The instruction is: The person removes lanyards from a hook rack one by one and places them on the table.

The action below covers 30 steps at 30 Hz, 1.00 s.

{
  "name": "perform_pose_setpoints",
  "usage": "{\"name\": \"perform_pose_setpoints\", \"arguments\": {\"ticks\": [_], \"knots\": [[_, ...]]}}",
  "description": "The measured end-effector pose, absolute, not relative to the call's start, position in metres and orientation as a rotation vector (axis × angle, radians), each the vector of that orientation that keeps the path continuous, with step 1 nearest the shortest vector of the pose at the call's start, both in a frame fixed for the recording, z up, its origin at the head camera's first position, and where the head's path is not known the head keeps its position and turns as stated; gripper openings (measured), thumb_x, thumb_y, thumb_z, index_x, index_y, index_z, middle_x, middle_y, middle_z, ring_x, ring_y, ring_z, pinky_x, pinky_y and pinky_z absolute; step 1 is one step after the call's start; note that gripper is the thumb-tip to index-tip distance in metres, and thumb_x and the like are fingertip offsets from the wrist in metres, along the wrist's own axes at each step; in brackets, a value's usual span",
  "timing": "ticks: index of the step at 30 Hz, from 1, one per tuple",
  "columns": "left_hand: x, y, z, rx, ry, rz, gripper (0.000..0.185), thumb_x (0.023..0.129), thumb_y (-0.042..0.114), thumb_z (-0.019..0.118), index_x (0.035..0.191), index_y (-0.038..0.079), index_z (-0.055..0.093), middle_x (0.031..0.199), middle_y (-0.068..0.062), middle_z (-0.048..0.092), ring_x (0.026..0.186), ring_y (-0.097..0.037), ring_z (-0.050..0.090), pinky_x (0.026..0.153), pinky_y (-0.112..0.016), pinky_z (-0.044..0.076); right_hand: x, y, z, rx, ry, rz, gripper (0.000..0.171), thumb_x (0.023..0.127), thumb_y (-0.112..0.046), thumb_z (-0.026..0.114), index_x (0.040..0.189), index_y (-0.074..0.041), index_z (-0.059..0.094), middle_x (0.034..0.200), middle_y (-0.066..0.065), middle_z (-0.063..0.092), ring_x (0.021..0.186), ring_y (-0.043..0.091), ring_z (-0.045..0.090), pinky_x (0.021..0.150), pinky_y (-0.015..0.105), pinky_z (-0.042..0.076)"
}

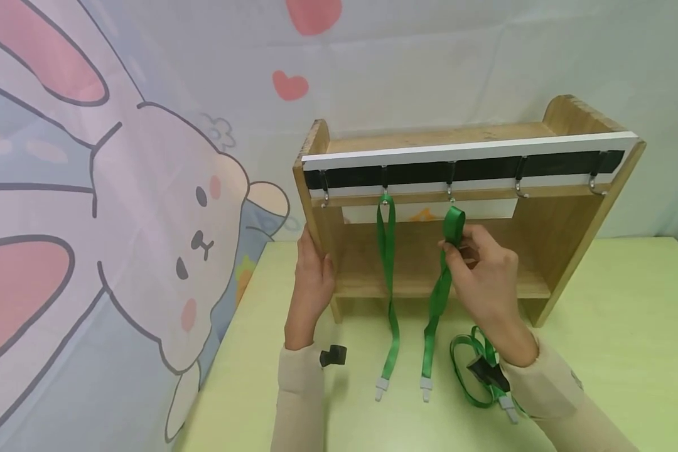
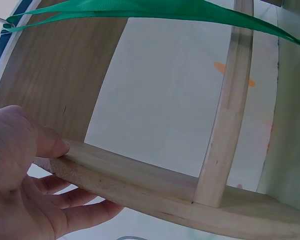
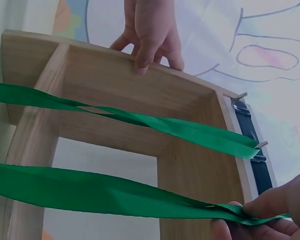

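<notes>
Right hand (image 1: 486,276) pinches the looped top of a green lanyard (image 1: 436,301) just under the middle hook (image 1: 451,188) of a wooden rack (image 1: 565,238). Strap hangs vertical, long axis up-down, clip end resting on the table (image 1: 627,351). Left hand (image 1: 311,276) grips the rack's left side panel, thumb in front. Second lanyard (image 1: 388,276) hangs from a hook, third lanyard (image 1: 474,370) lies coiled on the light green table. Bunny-print curtain (image 1: 118,220) behind.

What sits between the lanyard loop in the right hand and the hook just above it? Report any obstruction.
Nothing visible. The right hand pinches the top loop of the green lanyard just below the third hook, with open air between them. The already hung lanyard hangs off to the side, and the left hand grips the wooden rack at its side panel.
</notes>
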State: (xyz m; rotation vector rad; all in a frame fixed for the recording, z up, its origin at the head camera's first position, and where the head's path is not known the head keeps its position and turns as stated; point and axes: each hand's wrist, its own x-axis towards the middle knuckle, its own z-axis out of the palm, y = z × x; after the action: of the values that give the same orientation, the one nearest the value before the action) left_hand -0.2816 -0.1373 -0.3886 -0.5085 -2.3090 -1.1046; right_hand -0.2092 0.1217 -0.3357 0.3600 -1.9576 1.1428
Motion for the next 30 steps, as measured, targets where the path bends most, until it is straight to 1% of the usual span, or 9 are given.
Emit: {"name": "perform_pose_setpoints", "arguments": {"ticks": [7, 13, 19, 25, 28, 30], "knots": [[-0.282, -0.137, -0.388, -0.486, -2.331, -1.135, 0.067, 0.101, -0.005, 0.045, 0.156, -0.006, 0.008, 0.149, -0.03, 0.03, 0.133, -0.046, 0.044, 0.104, -0.058, 0.043, -0.203, 0.123, -0.34, 0.366, -1.955, 1.158, 0.015, 0.087, 0.014, 0.067, 0.099, 0.006, 0.067, 0.087, 0.013, 0.075, 0.072, -0.015, 0.057, 0.061, 0.008, 0.048], [-0.283, -0.137, -0.39, -0.477, -2.34, -1.137, 0.068, 0.101, -0.005, 0.045, 0.157, -0.005, 0.008, 0.15, -0.029, 0.03, 0.133, -0.046, 0.044, 0.105, -0.057, 0.042, -0.198, 0.124, -0.351, 0.37, -1.982, 1.195, 0.016, 0.086, 0.017, 0.067, 0.098, 0.007, 0.067, 0.088, 0.014, 0.075, 0.074, -0.015, 0.059, 0.064, 0.008, 0.049], [-0.284, -0.137, -0.388, -0.482, -2.339, -1.146, 0.068, 0.101, -0.004, 0.045, 0.158, -0.004, 0.007, 0.151, -0.028, 0.029, 0.135, -0.045, 0.043, 0.106, -0.057, 0.041, -0.196, 0.125, -0.36, 0.337, -2.057, 1.289, 0.012, 0.088, 0.013, 0.068, 0.097, 0.005, 0.069, 0.088, 0.013, 0.076, 0.075, -0.008, 0.063, 0.064, 0.01, 0.05], [-0.283, -0.138, -0.388, -0.483, -2.345, -1.163, 0.068, 0.102, -0.004, 0.044, 0.158, -0.003, 0.006, 0.151, -0.027, 0.029, 0.134, -0.045, 0.044, 0.104, -0.057, 0.042, -0.192, 0.129, -0.368, 0.305, -2.144, 1.428, 0.008, 0.093, 0.005, 0.067, 0.099, 0.003, 0.071, 0.091, 0.014, 0.076, 0.073, 0.006, 0.068, 0.064, 0.015, 0.05], [-0.283, -0.138, -0.388, -0.487, -2.347, -1.167, 0.068, 0.102, -0.005, 0.044, 0.158, -0.004, 0.006, 0.151, -0.028, 0.029, 0.134, -0.044, 0.043, 0.105, -0.057, 0.042, -0.19, 0.13, -0.372, 0.308, -2.162, 1.521, 0.007, 0.095, 0.004, 0.065, 0.1, 0.004, 0.07, 0.094, 0.017, 0.075, 0.077, 0.008, 0.07, 0.068, 0.015, 0.053], [-0.282, -0.138, -0.388, -0.485, -2.35, -1.171, 0.067, 0.102, -0.004, 0.044, 0.158, -0.004, 0.006, 0.151, -0.028, 0.029, 0.134, -0.044, 0.043, 0.105, -0.057, 0.042, -0.189, 0.131, -0.376, 0.312, -2.163, 1.577, 0.008, 0.095, 0.005, 0.064, 0.101, 0.006, 0.069, 0.095, 0.019, 0.075, 0.081, 0.007, 0.071, 0.071, 0.016, 0.054]]}}
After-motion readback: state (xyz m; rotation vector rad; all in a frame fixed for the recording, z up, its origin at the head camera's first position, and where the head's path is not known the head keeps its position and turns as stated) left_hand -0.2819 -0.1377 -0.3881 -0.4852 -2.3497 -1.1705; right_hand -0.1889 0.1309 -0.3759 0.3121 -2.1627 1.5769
